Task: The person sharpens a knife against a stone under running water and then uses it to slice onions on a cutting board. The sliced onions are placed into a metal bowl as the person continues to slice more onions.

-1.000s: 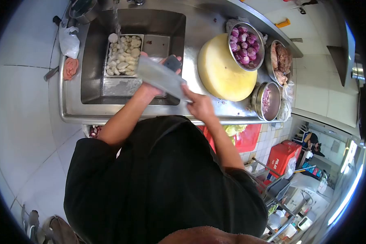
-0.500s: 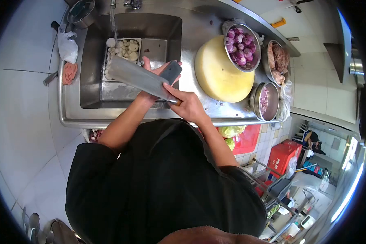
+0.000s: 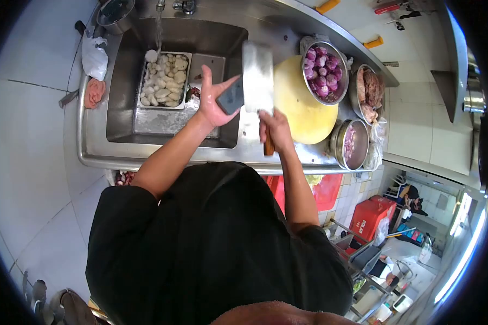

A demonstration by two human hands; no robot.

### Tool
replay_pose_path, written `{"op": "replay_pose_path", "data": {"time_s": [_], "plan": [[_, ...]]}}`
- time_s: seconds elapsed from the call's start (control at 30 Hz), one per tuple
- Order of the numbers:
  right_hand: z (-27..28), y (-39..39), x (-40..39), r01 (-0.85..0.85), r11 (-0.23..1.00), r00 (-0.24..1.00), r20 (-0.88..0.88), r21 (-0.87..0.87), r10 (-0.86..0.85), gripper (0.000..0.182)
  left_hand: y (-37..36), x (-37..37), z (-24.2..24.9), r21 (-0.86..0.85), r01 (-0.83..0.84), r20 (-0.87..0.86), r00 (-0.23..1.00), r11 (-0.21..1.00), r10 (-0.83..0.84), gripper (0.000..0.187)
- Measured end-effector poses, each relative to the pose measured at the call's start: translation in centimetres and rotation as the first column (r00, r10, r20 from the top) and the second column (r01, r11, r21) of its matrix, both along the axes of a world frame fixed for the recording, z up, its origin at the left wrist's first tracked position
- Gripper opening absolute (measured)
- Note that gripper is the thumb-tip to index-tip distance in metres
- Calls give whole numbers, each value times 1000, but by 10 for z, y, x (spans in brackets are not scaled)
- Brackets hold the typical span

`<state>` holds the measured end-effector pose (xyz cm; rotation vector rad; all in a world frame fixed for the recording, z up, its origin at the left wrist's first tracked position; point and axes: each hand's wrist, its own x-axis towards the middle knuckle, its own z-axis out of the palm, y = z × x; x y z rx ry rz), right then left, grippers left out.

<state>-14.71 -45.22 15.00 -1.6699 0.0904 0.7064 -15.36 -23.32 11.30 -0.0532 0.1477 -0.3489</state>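
My right hand (image 3: 278, 131) is closed around the wooden handle of a cleaver (image 3: 258, 78), its broad blade pointing away from me. On the palm of my left hand (image 3: 211, 105) lies a dark grey whetstone (image 3: 231, 98), with the thumb stretched out to the side. The stone's right end meets the blade's left edge in this view. Both hands are over the right side of the sink (image 3: 173, 135). Behind the blade is a thick, round, yellowish chopping block (image 3: 301, 119).
Water runs from the tap (image 3: 160, 6) into a pan of pale mushroom-like pieces (image 3: 165, 81). A colander of peeled red onions (image 3: 324, 73) rests on the block's edge. Right of it stand a bowl of meat (image 3: 370, 92) and a bowl of cut onion (image 3: 350, 142). A red cooler (image 3: 371, 216) sits further right.
The cleaver has swung from lying leftward across the left hand to pointing away from me, further right. My right hand moved right; the whetstone shows more fully on my left palm.
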Motion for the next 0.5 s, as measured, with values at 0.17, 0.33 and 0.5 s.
{"op": "replay_pose_path", "data": {"time_s": [0.17,0.33,0.5], "plan": [[-7,-7,-35,-190,967,981,-9,-170,191,24,15,6,-35,-172,-8,235,971,985,49,125],[-12,-17,-41,-190,968,980,-88,-165,177,28,23,-2,-3,146,-115,-104,986,983,131,127],[-16,8,0,-84,980,995,29,-179,90,25,14,-15,-23,41,-41,-64,997,998,43,123]]}}
